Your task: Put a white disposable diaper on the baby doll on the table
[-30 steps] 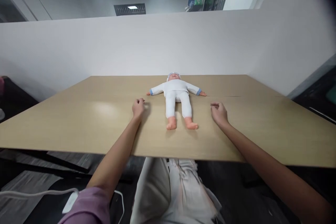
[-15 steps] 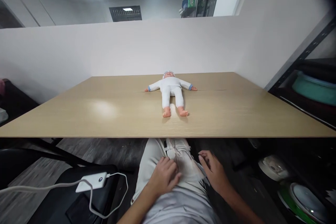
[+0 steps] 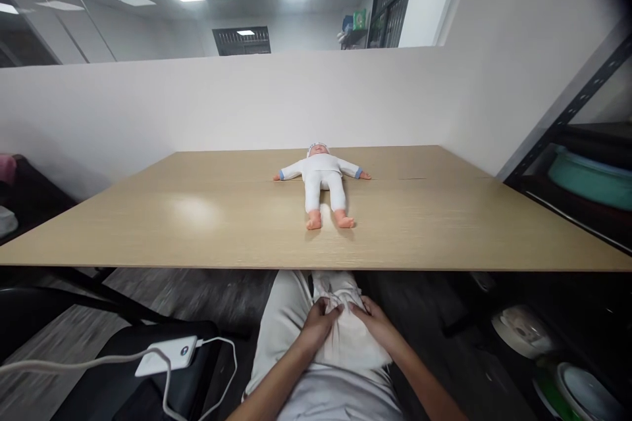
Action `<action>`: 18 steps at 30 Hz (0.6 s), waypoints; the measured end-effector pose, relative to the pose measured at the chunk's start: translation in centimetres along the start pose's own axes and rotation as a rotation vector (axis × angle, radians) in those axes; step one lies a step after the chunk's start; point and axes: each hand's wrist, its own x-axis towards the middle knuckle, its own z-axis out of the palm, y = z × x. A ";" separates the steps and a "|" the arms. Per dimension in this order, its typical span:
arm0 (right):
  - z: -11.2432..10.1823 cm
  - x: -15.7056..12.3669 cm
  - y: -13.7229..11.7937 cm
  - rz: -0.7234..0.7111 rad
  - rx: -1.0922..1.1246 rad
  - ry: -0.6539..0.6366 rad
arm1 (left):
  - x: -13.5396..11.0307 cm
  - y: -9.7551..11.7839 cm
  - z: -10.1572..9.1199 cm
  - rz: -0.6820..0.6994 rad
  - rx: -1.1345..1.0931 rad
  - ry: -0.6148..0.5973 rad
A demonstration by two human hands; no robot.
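The person is sitting at the near edge of the desk (image 3: 197,223), with both hands down in the lap, just below that edge. The left hand (image 3: 318,323) is gripping a bunched white cloth (image 3: 345,343) from its left side, fingers curled together into the fabric. The right hand (image 3: 376,322) is pressing on the cloth from the other side, fingers close together and curved over the bundle, clamping it. The cloth is lying on the thighs, between the two hands.

A doll (image 3: 323,181) in a white suit is lying flat on its back along the middle of the desk, arms spread, head pointing to the far edge and bare feet to the near edge. It is well apart from both hands.

Left of the person, a white power bank (image 3: 166,355) with its cable (image 3: 74,363) is resting on a black chair (image 3: 99,385).
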 end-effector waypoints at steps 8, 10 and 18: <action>-0.9 -16.6 -9.7 -0.076 0.020 0.267 | -14.6 9.4 -1.6 0.296 -0.120 0.001; -0.1 -17.0 -11.5 -0.107 0.035 0.276 | -15.2 11.1 -1.7 0.332 -0.106 0.005; 1.5 -8.3 -12.3 -0.197 -0.032 0.068 | -8.7 11.2 -3.2 0.256 -0.113 0.068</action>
